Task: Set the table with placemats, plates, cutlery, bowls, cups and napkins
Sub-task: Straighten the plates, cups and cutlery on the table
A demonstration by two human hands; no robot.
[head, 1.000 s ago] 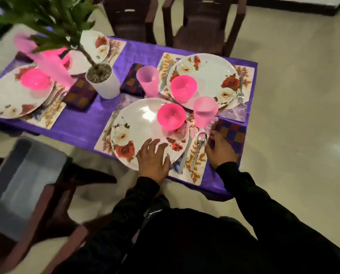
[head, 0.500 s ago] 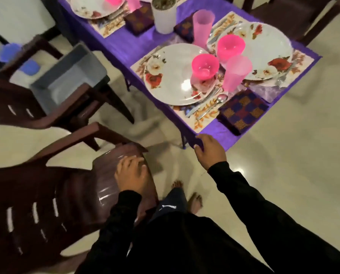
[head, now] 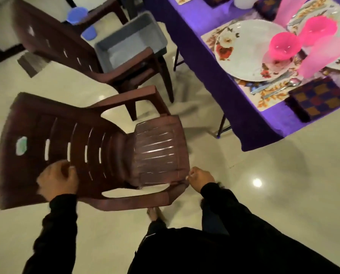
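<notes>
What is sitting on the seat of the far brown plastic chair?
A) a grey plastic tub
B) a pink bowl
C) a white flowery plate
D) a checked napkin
A: the grey plastic tub rests on the seat of the far brown plastic chair, beside the purple-clothed table.

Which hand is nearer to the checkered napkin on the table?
Right. The right hand holds the chair at its seat's front corner, below the checkered napkin; the left hand grips the backrest, farther away.
</notes>
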